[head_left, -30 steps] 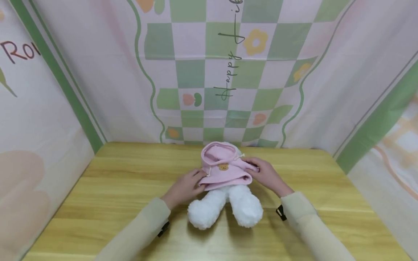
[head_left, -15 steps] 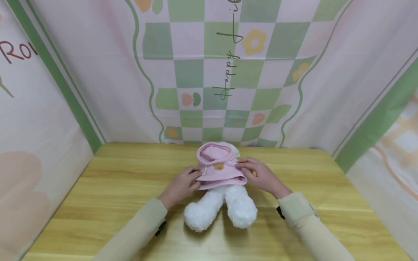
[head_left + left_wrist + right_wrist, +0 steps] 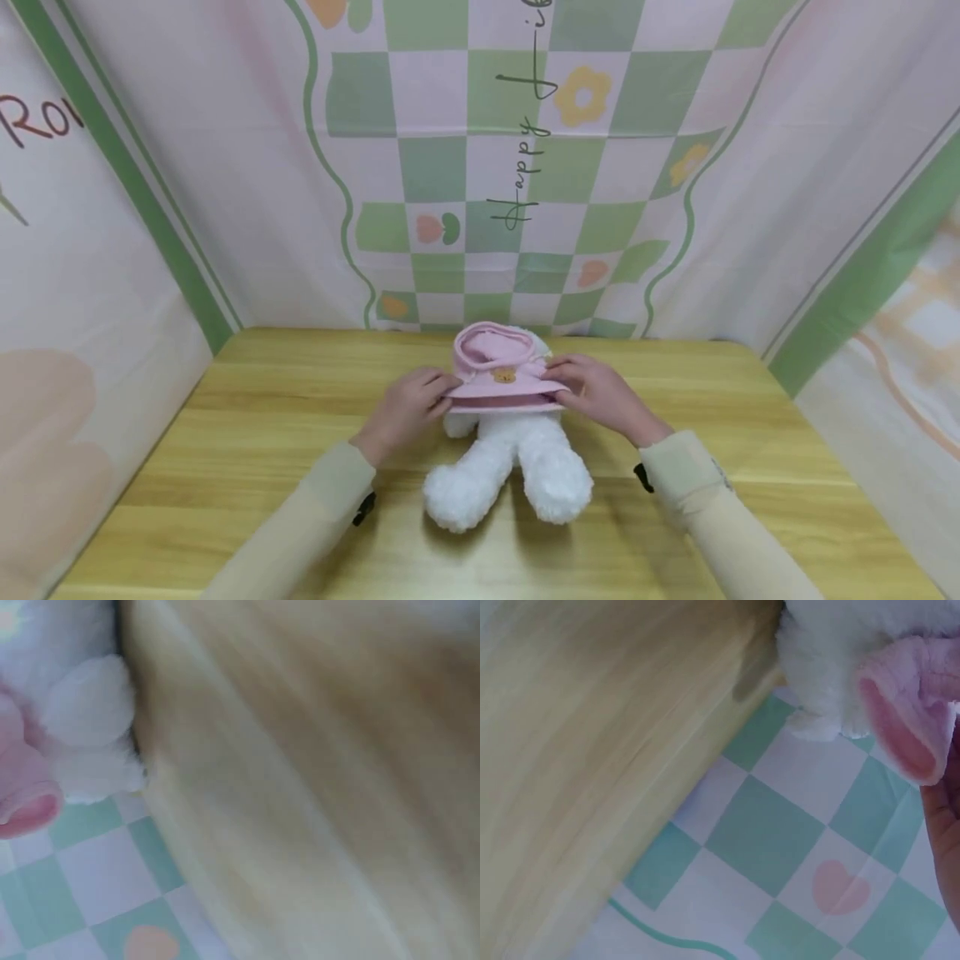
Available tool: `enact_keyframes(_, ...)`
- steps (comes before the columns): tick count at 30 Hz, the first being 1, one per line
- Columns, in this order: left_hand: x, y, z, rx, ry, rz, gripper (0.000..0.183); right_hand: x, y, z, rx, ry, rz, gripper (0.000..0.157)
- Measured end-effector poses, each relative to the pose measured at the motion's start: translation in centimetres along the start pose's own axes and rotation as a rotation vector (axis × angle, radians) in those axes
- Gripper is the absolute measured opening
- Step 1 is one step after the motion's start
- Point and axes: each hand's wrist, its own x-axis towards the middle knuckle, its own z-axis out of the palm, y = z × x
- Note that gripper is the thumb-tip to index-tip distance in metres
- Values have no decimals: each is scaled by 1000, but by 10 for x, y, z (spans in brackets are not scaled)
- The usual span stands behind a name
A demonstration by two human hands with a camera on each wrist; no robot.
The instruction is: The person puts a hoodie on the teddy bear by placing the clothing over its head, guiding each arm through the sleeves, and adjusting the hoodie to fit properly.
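A white fluffy plush toy (image 3: 517, 458) lies on its back on the table, its two legs pointing toward me. Over its upper body is a small pink hoodie (image 3: 480, 386) with a bear-face patch, and the toy's head is mostly hidden behind the hood. My left hand (image 3: 405, 408) pinches the hoodie's hem at its left side; my right hand (image 3: 603, 398) pinches the right side. Between them the hem gapes open. A stubby white paw shows below the left hand. In the right wrist view, a pink sleeve (image 3: 904, 712) hangs beside the fingers; another pink sleeve (image 3: 30, 787) appears in the left wrist view.
The wooden table (image 3: 285, 450) has its far edge just behind the toy. A curtain (image 3: 435, 183) with green and white checks hangs behind that edge, and printed fabric encloses both sides.
The hem has been raised and its opening spread, baring more of the white body and a paw at left. My right hand has shifted from the sleeve to the hem's right side.
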Motion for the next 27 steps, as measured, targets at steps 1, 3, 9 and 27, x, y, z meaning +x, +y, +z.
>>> enact_keyframes(1,2,-1,-2,-3,13,0,23,1,0,-1,-2,19,-9,19)
enact_keyframes(3,7,-3,-4,2,44,3,24,5,0,-3,-1,53,-13,18)
enact_keyframes(9,23,-7,-12,68,96,57,22,19,-4,-12,50,136,19,17)
enact_keyframes(27,57,-24,-25,134,133,90,28,59,-13,-39,73,171,-30,17)
